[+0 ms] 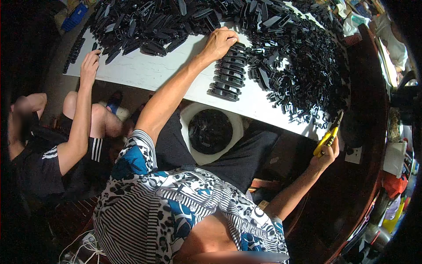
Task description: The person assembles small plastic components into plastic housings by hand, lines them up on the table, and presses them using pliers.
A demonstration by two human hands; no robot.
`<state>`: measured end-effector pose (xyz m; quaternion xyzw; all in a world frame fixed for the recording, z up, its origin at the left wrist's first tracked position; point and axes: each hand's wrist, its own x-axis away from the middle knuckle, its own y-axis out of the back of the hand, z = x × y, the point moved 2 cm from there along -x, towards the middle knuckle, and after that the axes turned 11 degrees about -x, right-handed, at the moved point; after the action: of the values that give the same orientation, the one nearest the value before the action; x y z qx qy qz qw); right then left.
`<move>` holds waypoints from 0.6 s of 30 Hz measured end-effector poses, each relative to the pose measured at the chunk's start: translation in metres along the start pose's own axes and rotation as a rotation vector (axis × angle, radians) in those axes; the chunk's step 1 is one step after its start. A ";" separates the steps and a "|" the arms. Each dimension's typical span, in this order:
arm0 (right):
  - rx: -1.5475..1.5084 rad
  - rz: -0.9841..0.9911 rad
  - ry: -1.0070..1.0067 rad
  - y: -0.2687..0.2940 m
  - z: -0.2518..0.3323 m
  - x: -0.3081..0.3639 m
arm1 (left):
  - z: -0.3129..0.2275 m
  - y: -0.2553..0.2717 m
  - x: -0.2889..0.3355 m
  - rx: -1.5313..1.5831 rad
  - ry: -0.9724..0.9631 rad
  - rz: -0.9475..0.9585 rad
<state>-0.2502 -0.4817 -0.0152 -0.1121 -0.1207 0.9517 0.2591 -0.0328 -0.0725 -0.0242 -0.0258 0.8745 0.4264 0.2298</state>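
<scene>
On the white table, my left hand [221,43] is at the far end of a neat row of black plastic parts [227,80]. Its fingers are curled closed, and what they grip is hidden. Over the table's right front corner, my right hand [329,151] is closed around the yellow handles of a pair of pliers [327,143], whose metal jaws point away from me. Just beyond the jaws lies a spread of small black plastic pieces [299,83]. Behind my left hand is a heap of longer black parts [162,26].
A pale tub [237,132] holding black pieces stands between my legs, below the table edge. To the left sits another person, whose hand [89,66] is over the white table [145,75]. Cluttered shelving [395,158] lines the right side.
</scene>
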 end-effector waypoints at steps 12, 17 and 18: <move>-0.172 0.223 -0.173 -0.103 -0.009 0.046 | 0.001 -0.009 0.009 0.534 0.079 0.015; -0.386 0.399 -0.280 -0.137 -0.015 0.061 | -0.001 -0.006 0.010 0.566 -0.011 -0.025; -0.408 0.358 -0.387 -0.146 -0.013 0.069 | 0.001 0.000 0.009 0.451 -0.002 -0.035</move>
<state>-0.2364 -0.3220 0.0039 0.0020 -0.3341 0.9420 0.0321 -0.0402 -0.0706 -0.0281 0.0115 0.9469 0.2160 0.2380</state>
